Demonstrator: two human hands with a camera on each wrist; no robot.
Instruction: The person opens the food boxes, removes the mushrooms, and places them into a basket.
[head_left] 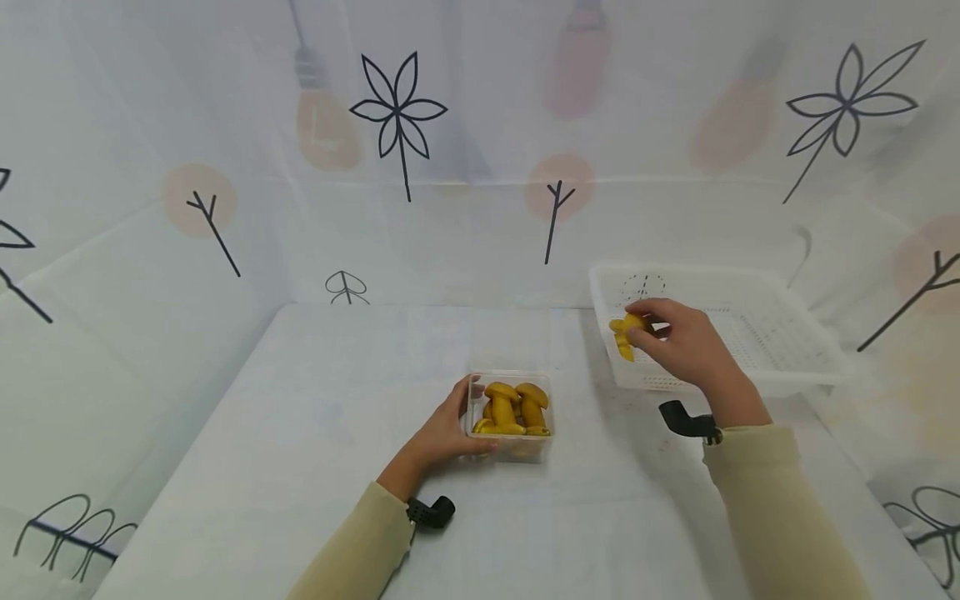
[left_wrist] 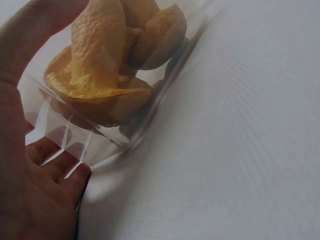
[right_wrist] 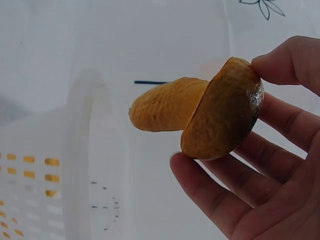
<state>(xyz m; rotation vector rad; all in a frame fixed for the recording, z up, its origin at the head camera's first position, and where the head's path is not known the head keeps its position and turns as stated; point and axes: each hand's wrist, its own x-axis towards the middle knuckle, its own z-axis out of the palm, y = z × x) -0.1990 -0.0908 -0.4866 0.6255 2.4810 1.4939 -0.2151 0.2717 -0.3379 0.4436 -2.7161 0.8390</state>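
Note:
My left hand (head_left: 447, 427) grips a clear plastic box (head_left: 517, 452) at its left side, the thumb along the near wall. Inside the box lie several yellow-brown mushrooms (head_left: 502, 404). In the left wrist view, the fingers (left_wrist: 72, 182) spread against the clear wall, and mushrooms (left_wrist: 97, 55) show through it. Over the left end of a white basket (head_left: 750, 377), my right hand (head_left: 686, 342) holds one mushroom (right_wrist: 220, 110) by its cap, between thumb and fingertips, the stem pointing away from the palm. More yellow (head_left: 624, 346) appears just below that mushroom, partly hidden.
The basket, with slotted walls, stands at the back right of the white-covered table (head_left: 337, 375). Yellow shows through its slots (right_wrist: 52, 170) in the right wrist view. A printed white cloth (head_left: 465, 233) hangs behind and at both sides.

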